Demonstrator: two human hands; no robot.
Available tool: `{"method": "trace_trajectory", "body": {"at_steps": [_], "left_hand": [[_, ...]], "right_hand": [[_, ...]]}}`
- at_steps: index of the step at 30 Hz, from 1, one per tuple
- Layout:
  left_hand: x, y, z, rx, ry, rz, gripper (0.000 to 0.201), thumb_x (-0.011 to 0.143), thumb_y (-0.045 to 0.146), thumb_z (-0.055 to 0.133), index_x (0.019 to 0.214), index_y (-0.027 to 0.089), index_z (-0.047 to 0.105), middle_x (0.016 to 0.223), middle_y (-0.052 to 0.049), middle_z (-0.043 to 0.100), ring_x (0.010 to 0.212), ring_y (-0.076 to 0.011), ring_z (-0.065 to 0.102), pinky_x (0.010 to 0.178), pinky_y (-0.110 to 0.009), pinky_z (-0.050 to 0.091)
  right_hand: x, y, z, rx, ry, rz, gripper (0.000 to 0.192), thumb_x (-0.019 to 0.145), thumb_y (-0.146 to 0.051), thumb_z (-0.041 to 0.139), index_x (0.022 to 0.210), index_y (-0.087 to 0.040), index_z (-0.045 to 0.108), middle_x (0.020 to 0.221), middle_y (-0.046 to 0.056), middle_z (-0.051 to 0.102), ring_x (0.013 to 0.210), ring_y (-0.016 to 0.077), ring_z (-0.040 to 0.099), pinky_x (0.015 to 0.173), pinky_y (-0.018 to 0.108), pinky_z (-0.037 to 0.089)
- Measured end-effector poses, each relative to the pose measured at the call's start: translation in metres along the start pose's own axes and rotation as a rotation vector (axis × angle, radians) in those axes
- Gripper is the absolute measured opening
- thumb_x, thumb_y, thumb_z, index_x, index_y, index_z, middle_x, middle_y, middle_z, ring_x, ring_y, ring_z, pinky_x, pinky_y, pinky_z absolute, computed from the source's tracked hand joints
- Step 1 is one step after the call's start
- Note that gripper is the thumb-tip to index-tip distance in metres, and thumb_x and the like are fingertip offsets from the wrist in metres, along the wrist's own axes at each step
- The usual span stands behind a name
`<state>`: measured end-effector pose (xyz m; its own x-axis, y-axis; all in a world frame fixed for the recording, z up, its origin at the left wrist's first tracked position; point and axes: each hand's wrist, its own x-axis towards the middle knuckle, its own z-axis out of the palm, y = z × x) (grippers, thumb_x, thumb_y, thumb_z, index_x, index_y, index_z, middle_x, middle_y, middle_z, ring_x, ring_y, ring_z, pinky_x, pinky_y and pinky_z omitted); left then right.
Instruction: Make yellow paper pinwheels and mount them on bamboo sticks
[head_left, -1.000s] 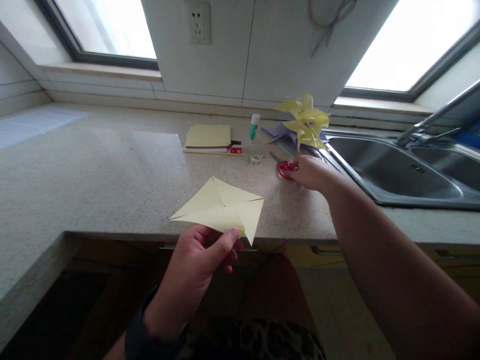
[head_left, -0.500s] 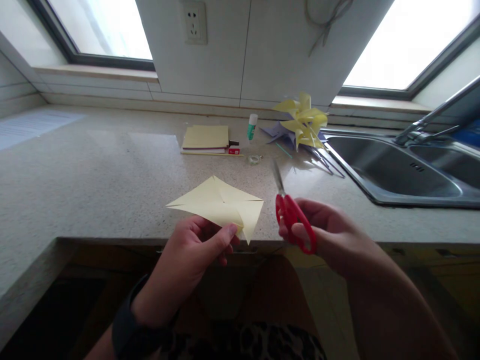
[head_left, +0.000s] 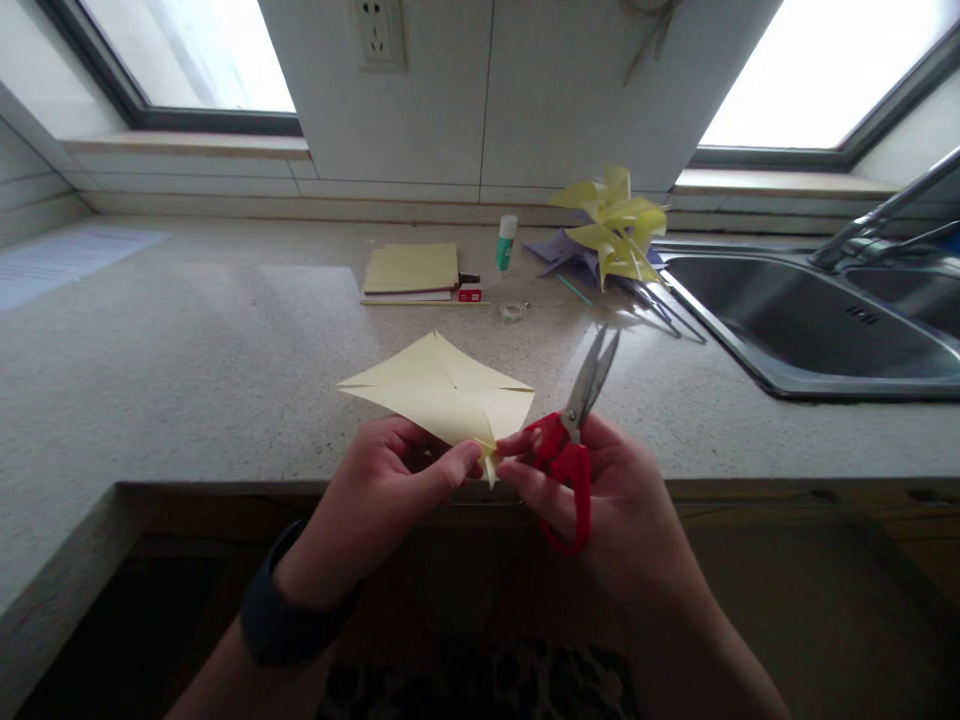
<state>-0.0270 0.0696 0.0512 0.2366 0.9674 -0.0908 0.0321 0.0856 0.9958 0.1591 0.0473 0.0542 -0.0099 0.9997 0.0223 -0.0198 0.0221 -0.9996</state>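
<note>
A pale yellow square of paper (head_left: 442,385), slit in from its corners, is held above the counter's front edge. My left hand (head_left: 405,475) is closed on its near corner, thumb on top. My right hand (head_left: 600,490) has red-handled scissors (head_left: 574,430) hooked on its fingers, blades slightly apart and pointing up and away. The thumb and a fingertip of that hand reach the paper's near corner beside the slit, close to my left thumb. How firmly they pinch it is hard to make out.
Behind the paper lie a stack of yellow paper (head_left: 411,268), a small red box (head_left: 470,294), a glue stick (head_left: 506,243) and a tape roll (head_left: 512,311). Yellow and purple pinwheels (head_left: 619,225) rest beside the metal sink (head_left: 787,310). A printed sheet (head_left: 67,260) lies far left.
My right hand has moved left to the paper's near corner, carrying the scissors, whose blades now tilt right and stand apart. My left hand keeps its hold.
</note>
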Motion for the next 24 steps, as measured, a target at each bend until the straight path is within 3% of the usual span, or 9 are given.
{"method": "trace_trajectory", "body": {"at_steps": [3,13,18,24], "left_hand": [[0.0005,-0.0019,-0.0007,0.01,-0.017,0.019,0.019,0.081,0.034,0.078,0.093,0.02,0.081,0.083,-0.005,0.078,0.072,-0.019,0.071,0.067,-0.024,0.054],[0.0,-0.0042,-0.0055,0.037,-0.057,0.014,0.021,0.084,0.039,0.077,0.095,0.022,0.08,0.086,-0.005,0.079,0.075,-0.0178,0.072,0.063,-0.02,0.052],[-0.0007,-0.0031,-0.0049,0.074,-0.061,0.027,0.022,0.086,0.041,0.074,0.084,0.02,0.079,0.077,-0.004,0.078,0.068,-0.0165,0.07,0.056,-0.019,0.05],[-0.003,0.0003,-0.0037,0.074,-0.055,0.019,0.027,0.088,0.043,0.071,0.083,0.017,0.078,0.08,-0.006,0.078,0.071,-0.0179,0.07,0.061,-0.022,0.053]], "right_hand": [[0.0016,0.0052,0.0062,-0.009,-0.021,0.028,0.027,0.073,-0.038,0.084,0.087,-0.023,0.066,0.077,0.001,0.072,0.067,0.0155,0.067,0.058,0.027,0.056],[0.0018,0.0065,0.0077,0.064,-0.011,0.042,0.029,0.071,-0.036,0.086,0.082,-0.023,0.063,0.075,-0.001,0.07,0.064,0.0133,0.063,0.057,0.025,0.052],[0.0018,0.0072,0.0089,0.078,-0.019,0.034,0.031,0.073,-0.04,0.085,0.082,-0.022,0.061,0.075,-0.001,0.069,0.064,0.013,0.064,0.058,0.024,0.053],[0.0029,0.0081,0.0087,0.121,-0.017,0.024,0.03,0.071,-0.032,0.087,0.081,-0.021,0.061,0.075,-0.002,0.068,0.064,0.0118,0.062,0.057,0.022,0.052]]}}
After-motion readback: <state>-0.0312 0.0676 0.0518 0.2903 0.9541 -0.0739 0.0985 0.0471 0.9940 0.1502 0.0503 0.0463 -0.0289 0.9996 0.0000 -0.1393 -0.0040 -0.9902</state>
